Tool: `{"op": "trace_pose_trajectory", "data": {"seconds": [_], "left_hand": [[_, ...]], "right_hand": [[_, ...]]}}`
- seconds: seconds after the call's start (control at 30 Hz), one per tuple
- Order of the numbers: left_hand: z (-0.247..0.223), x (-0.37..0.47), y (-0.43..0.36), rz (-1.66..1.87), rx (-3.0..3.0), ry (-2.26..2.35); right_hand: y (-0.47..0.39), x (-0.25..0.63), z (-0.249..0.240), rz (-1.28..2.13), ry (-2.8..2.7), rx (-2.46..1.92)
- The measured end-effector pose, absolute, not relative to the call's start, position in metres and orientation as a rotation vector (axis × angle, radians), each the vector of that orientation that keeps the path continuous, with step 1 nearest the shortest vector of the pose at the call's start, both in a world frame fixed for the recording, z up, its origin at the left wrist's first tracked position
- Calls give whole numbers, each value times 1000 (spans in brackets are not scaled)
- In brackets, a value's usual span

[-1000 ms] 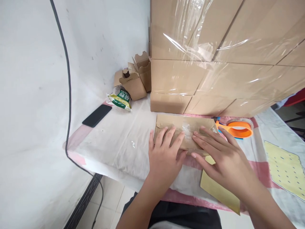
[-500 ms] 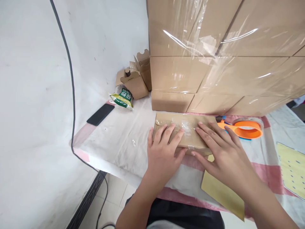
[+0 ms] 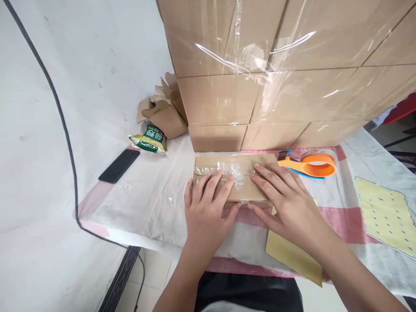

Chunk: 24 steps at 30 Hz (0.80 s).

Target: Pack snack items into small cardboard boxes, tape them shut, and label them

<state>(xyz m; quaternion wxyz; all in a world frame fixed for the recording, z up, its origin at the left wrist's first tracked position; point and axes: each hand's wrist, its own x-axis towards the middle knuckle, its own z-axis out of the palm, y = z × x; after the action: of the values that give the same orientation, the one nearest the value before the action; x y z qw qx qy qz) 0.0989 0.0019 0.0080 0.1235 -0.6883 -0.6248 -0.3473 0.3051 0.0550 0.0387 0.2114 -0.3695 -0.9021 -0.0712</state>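
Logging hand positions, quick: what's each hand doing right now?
Left hand: open, spread on the left part of the cardboard box.
Right hand: open, spread on the box's right part.

The scene was lit brightly and fairly evenly, with the white wall [image 3: 35,164] washed pale. Sharp white streaks of glare were thrown across the clear plastic wrap [image 3: 292,45] — smaller glints were caught by the tape [image 3: 239,167] on the small box [image 3: 203,163]. The lowest cartons [image 3: 217,138] were softly shaded. Upright edges were splayed outward by wide-angle distortion, and small print on the packet [image 3: 154,133] was left blurred.
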Motion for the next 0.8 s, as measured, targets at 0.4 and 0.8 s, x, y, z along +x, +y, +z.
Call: {"op": "trace_pose_trajectory", "data": {"seconds": [0.4,0.8], "left_hand": [[0,82,3,-1061,-2080,-1576],[-56,-182,83,-816,-1586,-2190]], "right_hand": [[86,345,-1,617,-2266,-957],[18,508,6,-9,-1636,-1271]]}}
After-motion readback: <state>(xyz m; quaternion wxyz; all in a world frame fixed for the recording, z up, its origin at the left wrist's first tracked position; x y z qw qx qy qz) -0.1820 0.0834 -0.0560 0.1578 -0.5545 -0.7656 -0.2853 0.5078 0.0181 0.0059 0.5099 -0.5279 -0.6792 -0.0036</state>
